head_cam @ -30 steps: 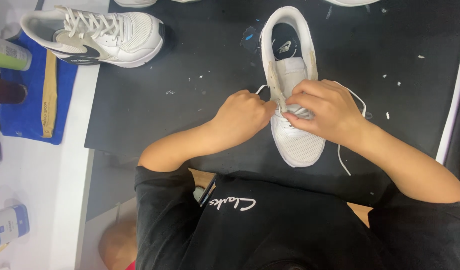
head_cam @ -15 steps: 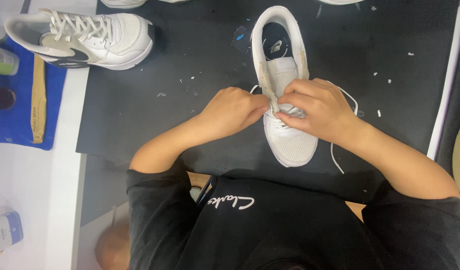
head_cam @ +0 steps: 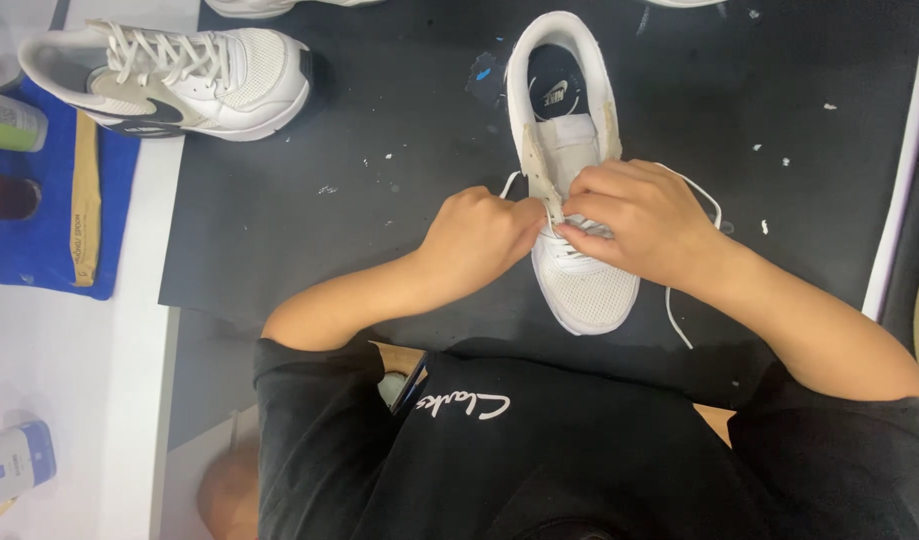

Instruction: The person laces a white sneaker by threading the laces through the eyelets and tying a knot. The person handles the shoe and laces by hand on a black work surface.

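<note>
Both grips pinched narrow on the thin white lace [head_cam: 692, 190] at the eyelets of the white shoe [head_cam: 572, 180], left hand [head_cam: 480, 235] at 9 o'clock, right hand [head_cam: 635, 215] at 3. Lace looks soft, light, slippery, best held near the eyelets; the shoe lies heel at 12 on the dark tabletop mat [head_cam: 380, 200], forearms angled inward, second sneaker [head_cam: 180, 70] at 10 o'clock

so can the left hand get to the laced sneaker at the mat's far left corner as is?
Probably yes. The left hand is at the laces of the white sneaker, and only bare black mat lies between it and the laced sneaker. It would have to let go first.
</note>
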